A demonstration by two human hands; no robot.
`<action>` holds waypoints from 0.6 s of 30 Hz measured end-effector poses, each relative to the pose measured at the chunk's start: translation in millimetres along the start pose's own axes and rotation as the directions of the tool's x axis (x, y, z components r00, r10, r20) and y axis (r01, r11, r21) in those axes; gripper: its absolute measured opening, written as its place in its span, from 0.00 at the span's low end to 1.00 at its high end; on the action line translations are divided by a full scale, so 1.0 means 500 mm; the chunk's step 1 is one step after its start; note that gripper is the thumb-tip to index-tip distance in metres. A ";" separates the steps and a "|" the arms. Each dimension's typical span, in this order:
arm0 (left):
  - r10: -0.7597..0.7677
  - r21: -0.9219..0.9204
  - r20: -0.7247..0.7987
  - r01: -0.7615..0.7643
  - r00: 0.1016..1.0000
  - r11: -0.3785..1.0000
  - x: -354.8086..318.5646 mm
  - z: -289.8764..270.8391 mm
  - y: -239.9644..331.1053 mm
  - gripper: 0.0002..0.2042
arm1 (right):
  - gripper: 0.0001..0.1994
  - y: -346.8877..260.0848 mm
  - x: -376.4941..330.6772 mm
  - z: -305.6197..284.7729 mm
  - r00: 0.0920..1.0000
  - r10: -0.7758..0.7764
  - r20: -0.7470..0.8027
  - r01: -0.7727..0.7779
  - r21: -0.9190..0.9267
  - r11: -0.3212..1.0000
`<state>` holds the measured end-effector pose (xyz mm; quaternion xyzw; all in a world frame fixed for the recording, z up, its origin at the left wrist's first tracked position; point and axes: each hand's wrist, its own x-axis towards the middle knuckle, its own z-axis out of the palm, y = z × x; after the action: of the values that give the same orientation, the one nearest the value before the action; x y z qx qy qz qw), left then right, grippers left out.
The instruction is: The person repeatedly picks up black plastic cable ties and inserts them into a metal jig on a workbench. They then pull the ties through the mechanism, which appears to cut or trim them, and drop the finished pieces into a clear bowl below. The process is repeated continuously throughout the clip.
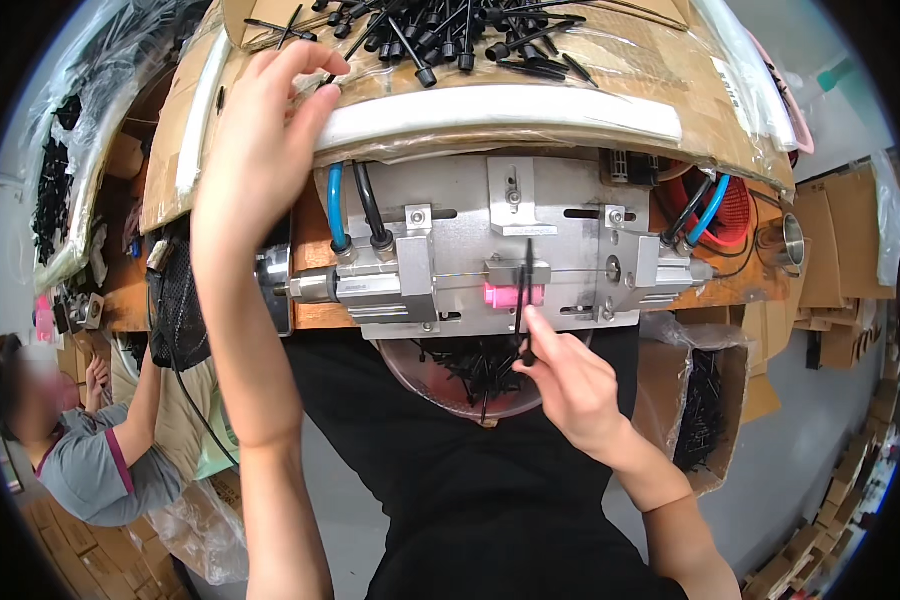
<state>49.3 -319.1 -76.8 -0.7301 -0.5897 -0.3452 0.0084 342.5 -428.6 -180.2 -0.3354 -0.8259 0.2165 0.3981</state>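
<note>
My left hand (260, 135) reaches over the cardboard tray at the far left. Its thumb and forefinger close on a thin black plastic stem beside the heap of black capped stems (425, 40). Over the middle of the metal fixture (460, 185), my right hand (575, 385) grips slim black tweezers (526, 310) between thumb and fingers. Their two prongs point away from me, above a pink block (500, 296) and a small grey metal block (540, 270). Whether the tips hold anything is too fine to tell.
Silver cylinders (370, 290) with blue and black hoses flank the fixture. Below its front edge sits a tub (420, 385) of black pieces. A carton (715, 420) of black parts stands right, near a red basket (725, 215). Another person (100, 430) sits at left.
</note>
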 end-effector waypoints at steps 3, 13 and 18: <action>-0.112 -0.105 0.282 0.146 0.953 0.984 0.032 -0.037 0.001 0.07 | 0.33 0.008 0.002 0.017 1.000 0.020 0.022 -0.019 -0.008 1.000; -0.139 0.031 -0.018 0.139 0.990 0.990 -0.172 0.003 0.184 0.22 | 0.23 0.000 0.208 -0.098 0.975 -0.209 0.074 0.222 -0.338 0.915; 0.051 0.038 0.180 -0.058 0.982 0.998 -0.301 0.120 0.282 0.35 | 0.13 0.043 0.485 -0.135 0.984 -0.056 0.171 0.163 -0.713 0.682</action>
<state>191.0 -465.6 -144.5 -0.7736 -0.5751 -0.2653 -0.0193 293.7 -231.7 -29.5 -0.3996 -0.8878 -0.1285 0.1888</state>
